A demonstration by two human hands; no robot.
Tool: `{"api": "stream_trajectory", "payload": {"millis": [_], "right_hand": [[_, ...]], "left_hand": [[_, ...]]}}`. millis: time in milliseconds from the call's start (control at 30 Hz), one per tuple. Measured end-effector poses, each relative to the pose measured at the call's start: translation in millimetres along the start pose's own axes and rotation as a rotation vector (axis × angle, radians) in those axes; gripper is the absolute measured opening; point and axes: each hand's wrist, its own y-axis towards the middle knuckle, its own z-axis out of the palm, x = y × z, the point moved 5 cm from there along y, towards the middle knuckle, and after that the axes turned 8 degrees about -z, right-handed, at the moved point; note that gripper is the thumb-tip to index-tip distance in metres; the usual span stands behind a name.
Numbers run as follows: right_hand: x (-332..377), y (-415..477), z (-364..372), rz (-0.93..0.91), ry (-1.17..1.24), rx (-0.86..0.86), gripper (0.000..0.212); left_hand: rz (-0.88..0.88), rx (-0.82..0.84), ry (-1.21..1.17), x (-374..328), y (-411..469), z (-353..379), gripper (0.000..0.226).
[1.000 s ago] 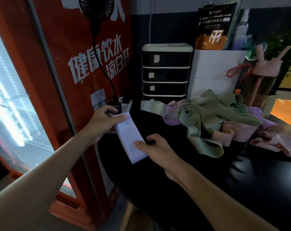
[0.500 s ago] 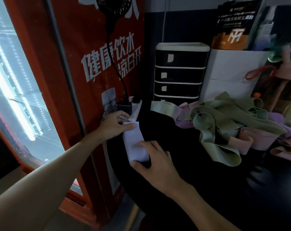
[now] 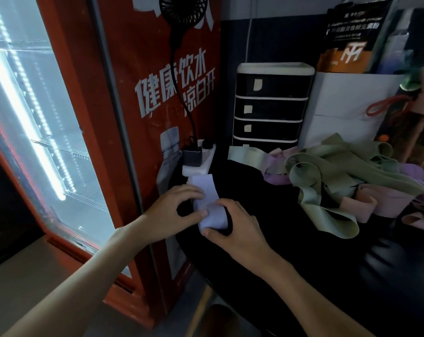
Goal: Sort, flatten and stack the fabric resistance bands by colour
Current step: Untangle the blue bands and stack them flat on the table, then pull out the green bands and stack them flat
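- Out past the left hand stands the red drinks cooler (image 3: pixel 138 93), its glass door lit.
- Just beyond the left fingertips lies a white power strip (image 3: pixel 198 166). A dark plug block (image 3: pixel 192 155) sits in it, and the bendy neck of a small black fan (image 3: pixel 183 8) rises from that.
- The left hand (image 3: pixel 174 210) has its fingers curled, fingertips and thumb pinching the left edge of the lavender band (image 3: pixel 209 203).
- The lavender band lies as a flat strip at the left edge of the black table (image 3: pixel 303 276), right between the two hands.
- The right hand (image 3: pixel 240 227) has thumb and bent index finger clamped round the band's near end.
- Beyond the right hand is a black drawer unit (image 3: pixel 271 105), with a white box (image 3: pixel 347 105) beside it.
- Well apart to the right of the right hand is the heap of bands (image 3: pixel 327 173), green loops on top with pink and purple tangled in.
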Motion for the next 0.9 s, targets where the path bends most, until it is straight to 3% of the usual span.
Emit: {"api": "stream_trajectory", "payload": {"millis": [167, 467, 600, 700, 800, 900], "right_hand": [[2, 0, -1, 0.004, 0.02, 0.015, 0.071], [0, -15, -26, -0.005, 0.004, 0.015, 0.063], [-10, -35, -64, -0.013, -0.081, -0.014, 0.051], [-26, -51, -107, 0.003, -0.195, -0.11, 0.037], [-50, -70, -151, 0.045, -0.367, -0.277, 0.023], [-77, -87, -176, 0.133, -0.507, -0.387, 0.025]], "left_hand": [[-0.002, 0.013, 0.047, -9, 1, -4, 0.04], [0.089, -0.094, 0.21, -46, -1, -9, 0.049], [0.153, -0.123, 0.191, -75, 4, 8, 0.037], [0.216, -0.115, 0.144, -108, 11, 37, 0.017], [0.235, -0.07, 0.117, -141, 21, 73, 0.013], [0.19, -0.047, 0.077, -163, 38, 110, 0.014]]}}
